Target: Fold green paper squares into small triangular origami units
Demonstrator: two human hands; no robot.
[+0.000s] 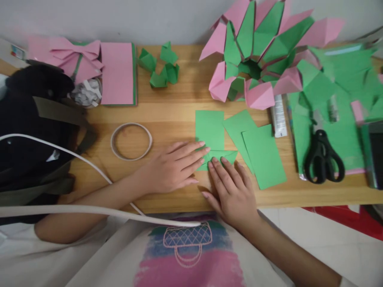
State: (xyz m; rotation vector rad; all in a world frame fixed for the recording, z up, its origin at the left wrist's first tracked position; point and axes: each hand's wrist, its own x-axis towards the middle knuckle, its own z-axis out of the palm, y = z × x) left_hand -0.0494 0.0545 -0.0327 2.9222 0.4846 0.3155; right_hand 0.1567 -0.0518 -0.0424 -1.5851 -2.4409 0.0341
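Note:
Both hands lie flat on a folded green paper piece (226, 155) near the table's front edge. My left hand (175, 167) comes in from the left, fingers stretched over the piece's left end. My right hand (231, 189) presses its fingertips on the lower middle, thumb pointing left. Part of the folded piece is hidden beneath the fingers. Just behind it lies a flat green paper sheet (209, 127). To the right, a green paper rectangle (263, 157) overlaps another green sheet (239, 123).
A roll of tape (131, 158) lies left. Behind are small green folded pieces (158, 75), a pink paper stack (117, 73) and a pink-and-green paper ring (260, 52). Black scissors (321, 157) and a white tube (279, 119) lie right. A black bag (30, 119) and white cable (89, 161) occupy the left.

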